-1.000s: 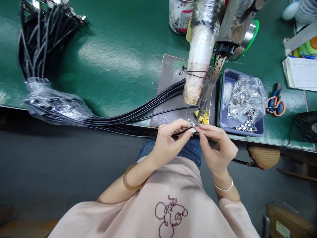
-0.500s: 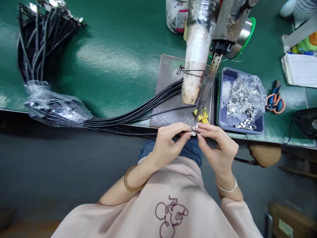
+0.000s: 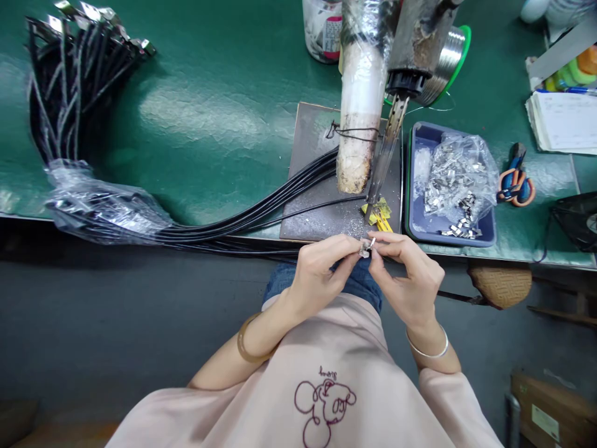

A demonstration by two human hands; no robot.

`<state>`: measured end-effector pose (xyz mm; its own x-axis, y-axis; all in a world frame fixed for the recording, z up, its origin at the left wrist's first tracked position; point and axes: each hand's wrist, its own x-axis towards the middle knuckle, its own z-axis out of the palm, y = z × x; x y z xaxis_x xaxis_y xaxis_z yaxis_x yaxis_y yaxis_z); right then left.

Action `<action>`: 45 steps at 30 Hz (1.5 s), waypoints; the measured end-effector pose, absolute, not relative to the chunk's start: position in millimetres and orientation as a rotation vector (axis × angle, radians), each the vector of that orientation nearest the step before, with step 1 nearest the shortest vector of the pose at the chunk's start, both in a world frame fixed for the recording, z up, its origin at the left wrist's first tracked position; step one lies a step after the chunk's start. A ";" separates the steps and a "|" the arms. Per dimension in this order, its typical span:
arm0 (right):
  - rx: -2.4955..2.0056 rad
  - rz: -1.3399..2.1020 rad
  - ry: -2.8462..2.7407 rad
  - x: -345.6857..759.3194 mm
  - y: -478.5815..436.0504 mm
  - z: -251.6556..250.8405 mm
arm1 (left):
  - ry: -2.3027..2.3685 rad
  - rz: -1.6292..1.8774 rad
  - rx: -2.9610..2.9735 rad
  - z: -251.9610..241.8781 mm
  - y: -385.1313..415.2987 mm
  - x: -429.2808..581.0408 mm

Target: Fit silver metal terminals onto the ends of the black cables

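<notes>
In front of my waist, at the table's edge, both hands work fingertip to fingertip. My left hand [image 3: 321,264] pinches a small connector [image 3: 364,249], pale and metallic; its finer detail is too small to make out. My right hand [image 3: 410,277] is closed on a small shiny metal shell [image 3: 372,242] touching that connector. Black cables [image 3: 252,247] run along the edge and pass behind my left hand. Just beyond the fingers, a soldering iron [image 3: 383,165] points down at a yellow piece [image 3: 381,218] on a grey board [image 3: 317,218].
A blue tray [image 3: 413,230] with a bag of metal shells [image 3: 459,168] stands right of the board, beside orange-handled cutters [image 3: 517,186]. Behind are a solder spool [image 3: 450,65], a plastic-wrapped tube [image 3: 359,112] and a jar [image 3: 323,31]. Plastic-wrapped cables [image 3: 107,202] lie left.
The metal shell in my right fingers has tilted against the connector, and my right hand has shifted slightly left. The whole view has shifted a little.
</notes>
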<state>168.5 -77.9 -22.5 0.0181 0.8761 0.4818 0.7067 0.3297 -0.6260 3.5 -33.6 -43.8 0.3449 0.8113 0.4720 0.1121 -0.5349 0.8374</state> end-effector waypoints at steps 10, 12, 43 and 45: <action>-1.391 0.135 -1.677 170.8 -79.1 -18.3 | 0.865 1.064 1.365 -38.7 -35.8 0.0; -1.399 0.089 -1.737 172.0 -79.2 -16.2 | 0.856 1.060 1.348 -38.0 -35.4 0.4; -1.360 0.015 -1.661 164.7 -76.8 -31.3 | 0.966 1.066 1.199 -29.4 -24.2 10.0; -1.347 -0.004 -1.704 161.9 -73.4 -30.7 | 0.969 1.050 1.236 -28.4 -24.7 9.9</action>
